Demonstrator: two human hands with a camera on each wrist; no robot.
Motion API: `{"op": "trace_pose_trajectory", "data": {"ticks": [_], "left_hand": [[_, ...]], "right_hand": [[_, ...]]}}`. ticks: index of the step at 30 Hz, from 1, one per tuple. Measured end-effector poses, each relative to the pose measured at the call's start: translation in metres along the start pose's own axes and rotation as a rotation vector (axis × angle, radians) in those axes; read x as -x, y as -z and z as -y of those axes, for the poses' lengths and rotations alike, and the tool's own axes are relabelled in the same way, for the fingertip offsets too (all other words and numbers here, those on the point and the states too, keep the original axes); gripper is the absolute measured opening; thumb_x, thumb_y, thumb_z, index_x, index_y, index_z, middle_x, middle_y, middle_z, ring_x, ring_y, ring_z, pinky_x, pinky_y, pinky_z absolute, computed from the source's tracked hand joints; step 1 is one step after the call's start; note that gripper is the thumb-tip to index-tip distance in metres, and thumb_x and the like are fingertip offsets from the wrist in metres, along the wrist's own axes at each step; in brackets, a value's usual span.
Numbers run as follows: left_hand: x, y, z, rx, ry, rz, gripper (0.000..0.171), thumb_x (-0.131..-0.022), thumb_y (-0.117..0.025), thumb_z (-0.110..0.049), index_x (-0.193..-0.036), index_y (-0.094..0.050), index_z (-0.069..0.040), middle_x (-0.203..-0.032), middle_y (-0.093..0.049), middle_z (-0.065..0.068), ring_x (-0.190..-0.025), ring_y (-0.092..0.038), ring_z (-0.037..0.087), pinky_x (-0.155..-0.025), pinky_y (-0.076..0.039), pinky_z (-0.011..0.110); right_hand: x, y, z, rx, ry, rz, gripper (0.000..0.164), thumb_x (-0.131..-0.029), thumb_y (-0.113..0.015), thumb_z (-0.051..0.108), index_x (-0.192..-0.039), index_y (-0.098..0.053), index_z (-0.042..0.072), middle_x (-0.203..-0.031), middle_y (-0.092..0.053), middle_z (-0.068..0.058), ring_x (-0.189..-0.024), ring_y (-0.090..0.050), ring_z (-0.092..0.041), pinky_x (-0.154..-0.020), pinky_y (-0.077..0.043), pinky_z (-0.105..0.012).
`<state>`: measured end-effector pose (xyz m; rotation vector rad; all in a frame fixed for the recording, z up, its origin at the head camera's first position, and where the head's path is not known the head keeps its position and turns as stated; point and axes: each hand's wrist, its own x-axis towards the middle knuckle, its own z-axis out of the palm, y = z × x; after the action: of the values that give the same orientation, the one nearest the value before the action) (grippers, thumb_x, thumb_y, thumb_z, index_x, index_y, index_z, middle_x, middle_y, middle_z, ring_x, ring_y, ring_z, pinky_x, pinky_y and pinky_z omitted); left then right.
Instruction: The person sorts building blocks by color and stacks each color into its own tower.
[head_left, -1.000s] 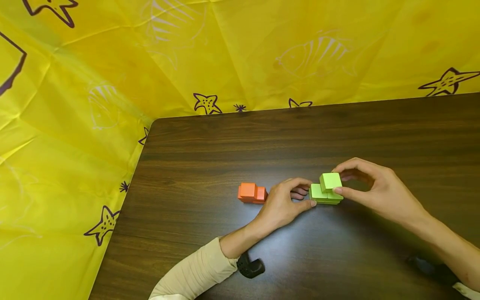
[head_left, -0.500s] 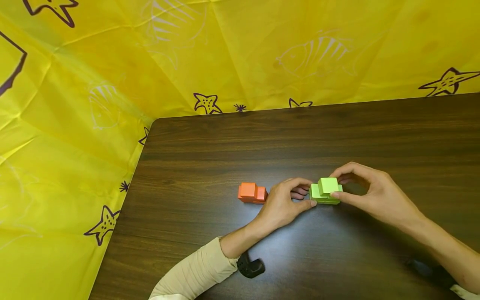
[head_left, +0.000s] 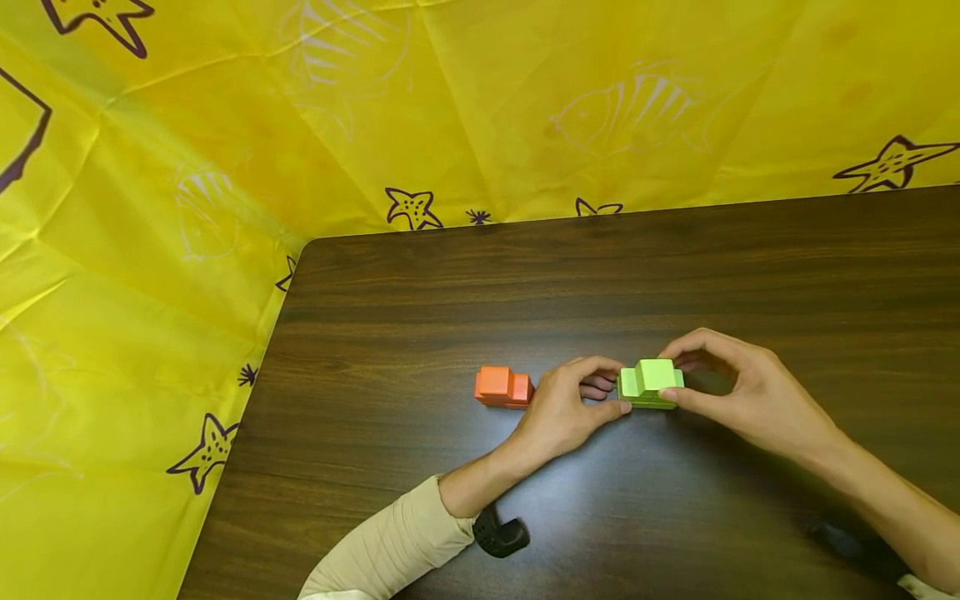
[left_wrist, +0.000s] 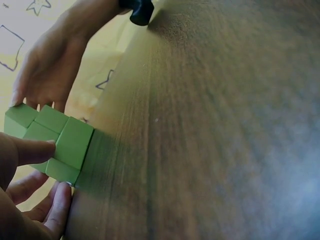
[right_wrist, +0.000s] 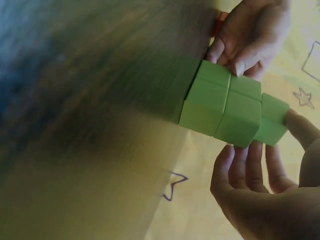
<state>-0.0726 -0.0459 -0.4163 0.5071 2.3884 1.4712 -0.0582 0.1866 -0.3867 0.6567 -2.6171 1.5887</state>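
On the table, a stack of green blocks is layered several blocks deep, with a single green block on top. My right hand pinches that top block between thumb and fingers. From the other side my left hand grips the end of the lower blocks, thumb in front and fingers behind. The left wrist view has the lower green blocks between the left thumb and fingers. In the right wrist view the top block sits against the upper layer.
Orange blocks form a small stack just left of my left hand. The dark wood table is bordered at the back and left by a yellow patterned cloth. A black wrist strap hangs at the left wrist.
My right hand has brought the top green block left and down onto the middle of the lower blocks. The left hand stays in place on the stack.
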Motion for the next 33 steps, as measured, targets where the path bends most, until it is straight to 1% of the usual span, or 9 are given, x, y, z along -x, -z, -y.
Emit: {"op": "trace_pose_trajectory", "data": {"ticks": [6,12,17,20,25,29,33], "left_hand": [[0.000,0.001,0.000,-0.004,0.004,0.000,0.036,-0.083,-0.081,-0.013,-0.118,-0.069,-0.011,-0.102,-0.067,-0.002,-0.090,-0.064,0.004,-0.081,-0.053,0.012],[0.000,0.001,0.000,0.001,0.001,0.004,0.037,-0.083,-0.081,-0.012,-0.118,-0.069,-0.010,-0.103,-0.068,-0.001,-0.089,-0.064,0.003,-0.081,-0.053,0.013],[0.000,0.003,0.000,-0.001,0.012,0.018,0.039,-0.082,-0.082,-0.012,-0.119,-0.069,-0.011,-0.103,-0.067,-0.001,-0.090,-0.064,0.004,-0.081,-0.053,0.013],[0.001,0.004,0.000,-0.017,0.020,0.032,0.044,-0.082,-0.083,-0.013,-0.123,-0.067,-0.012,-0.106,-0.066,-0.001,-0.092,-0.064,0.004,-0.082,-0.052,0.012],[0.005,0.006,-0.004,-0.089,0.020,0.052,0.058,-0.080,-0.085,-0.017,-0.133,-0.061,-0.018,-0.115,-0.061,-0.001,-0.096,-0.062,0.004,-0.082,-0.051,0.012],[0.008,0.008,-0.010,-0.144,0.020,0.046,0.066,-0.080,-0.085,-0.020,-0.139,-0.056,-0.023,-0.125,-0.057,-0.004,-0.099,-0.060,0.006,-0.083,-0.051,0.014],[0.009,0.012,-0.015,-0.157,-0.004,0.035,0.070,-0.080,-0.085,-0.021,-0.142,-0.053,-0.025,-0.130,-0.054,-0.005,-0.103,-0.058,0.007,-0.085,-0.050,0.016]], "right_hand": [[0.001,-0.001,-0.001,-0.007,0.012,-0.002,0.047,-0.075,-0.083,-0.006,-0.111,-0.064,0.018,-0.107,-0.067,0.007,-0.096,-0.064,-0.010,-0.085,-0.049,-0.013],[0.001,-0.002,-0.001,-0.003,0.016,-0.005,0.047,-0.076,-0.083,-0.006,-0.112,-0.064,0.019,-0.108,-0.066,0.007,-0.096,-0.064,-0.009,-0.085,-0.049,-0.013],[0.001,-0.004,0.000,0.027,0.016,-0.015,0.049,-0.075,-0.084,-0.004,-0.112,-0.064,0.020,-0.107,-0.067,0.010,-0.096,-0.064,-0.008,-0.085,-0.048,-0.013],[0.001,-0.004,0.001,0.045,0.004,-0.017,0.049,-0.075,-0.085,-0.001,-0.114,-0.064,0.020,-0.108,-0.067,0.012,-0.096,-0.063,-0.007,-0.085,-0.046,-0.014],[0.001,-0.005,0.002,0.047,-0.010,-0.001,0.050,-0.076,-0.085,0.003,-0.118,-0.064,0.018,-0.112,-0.066,0.013,-0.099,-0.062,-0.007,-0.084,-0.047,-0.014],[0.000,-0.005,0.001,0.044,0.020,0.002,0.052,-0.076,-0.085,0.000,-0.120,-0.063,0.018,-0.114,-0.065,0.011,-0.099,-0.061,-0.007,-0.084,-0.047,-0.014],[-0.002,-0.002,0.002,0.041,0.059,-0.006,0.054,-0.075,-0.084,-0.004,-0.120,-0.063,0.016,-0.114,-0.065,0.009,-0.099,-0.061,-0.008,-0.086,-0.046,-0.014]]}}
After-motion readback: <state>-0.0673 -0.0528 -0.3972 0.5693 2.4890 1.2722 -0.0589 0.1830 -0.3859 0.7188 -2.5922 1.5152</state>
